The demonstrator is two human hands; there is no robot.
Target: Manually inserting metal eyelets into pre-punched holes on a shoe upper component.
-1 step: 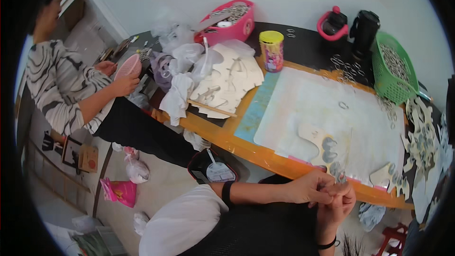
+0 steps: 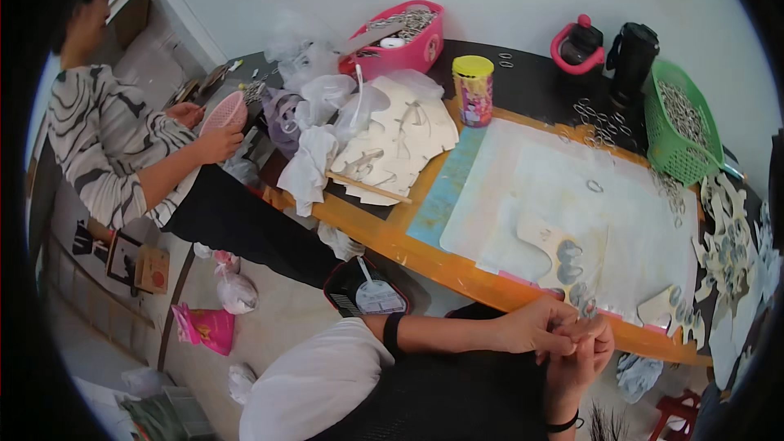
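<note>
At the front edge of the table my left hand (image 2: 535, 328) and my right hand (image 2: 586, 353) meet, fingertips pressed together in a pinch. Whatever sits between the fingers is too small or too hidden to make out. Just beyond them lies a cream-coloured cut-out piece (image 2: 535, 238) with a row of grey ovals along its edge, reaching close to my fingertips. To its right, another cut-out piece (image 2: 660, 308) with similar grey ovals rests at the table's edge. A single metal ring (image 2: 594, 186) lies on the white sheet (image 2: 506, 171).
Loose rings (image 2: 600, 122) are scattered near a green basket (image 2: 684, 155) of rings. Along the back stand a pink basket (image 2: 400, 57), a yellow-lidded canister (image 2: 473, 91) and a black bottle (image 2: 631, 65). More cut-outs pile up at right (image 2: 725, 229). At left, a person (image 2: 122, 147) holds a pink basket (image 2: 224, 113).
The whole view has shifted slightly. My hands stay pinched together in nearly the same place.
</note>
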